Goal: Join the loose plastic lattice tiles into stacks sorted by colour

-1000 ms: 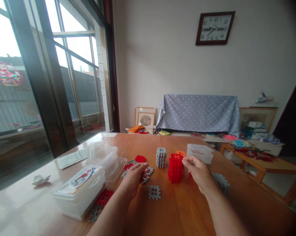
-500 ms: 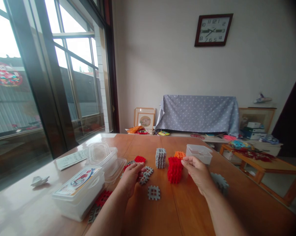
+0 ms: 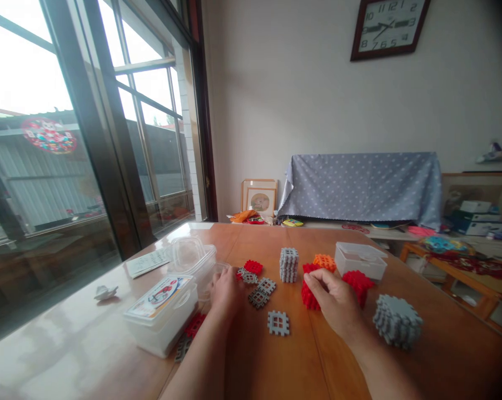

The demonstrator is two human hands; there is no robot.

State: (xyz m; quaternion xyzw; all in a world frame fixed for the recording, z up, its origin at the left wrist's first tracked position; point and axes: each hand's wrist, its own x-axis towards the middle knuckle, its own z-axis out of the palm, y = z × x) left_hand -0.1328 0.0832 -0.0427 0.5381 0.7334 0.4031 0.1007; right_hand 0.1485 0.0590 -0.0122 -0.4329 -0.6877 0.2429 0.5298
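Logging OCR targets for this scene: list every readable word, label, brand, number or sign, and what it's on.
"1 2 3 4 5 6 7 8 10 11 12": wall clock dial; the 9 is blurred.
Label on the lidded plastic box: too small and blurred to read.
Printed paper on the table: marks too small to read.
No other text readable.

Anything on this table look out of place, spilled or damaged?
One thing: a crumpled pale scrap lies on the tabletop left of the box with the printed label, looking like litter compared with the neatly stacked grey tiles. I can't tell its material. Nothing looks spilled or broken.
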